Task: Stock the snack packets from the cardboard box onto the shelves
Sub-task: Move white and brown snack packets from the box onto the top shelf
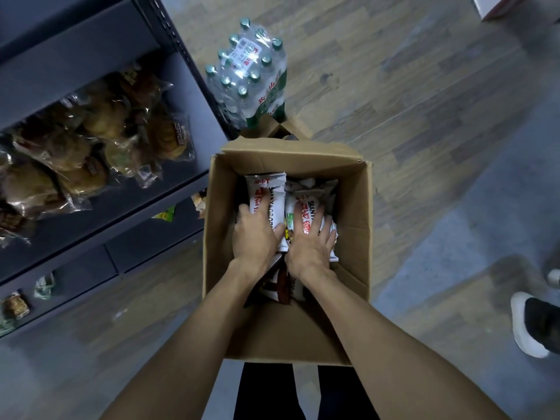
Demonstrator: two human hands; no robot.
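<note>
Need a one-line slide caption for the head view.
Both hands, left hand and right hand, on snack packets inside the cardboard box.
</note>
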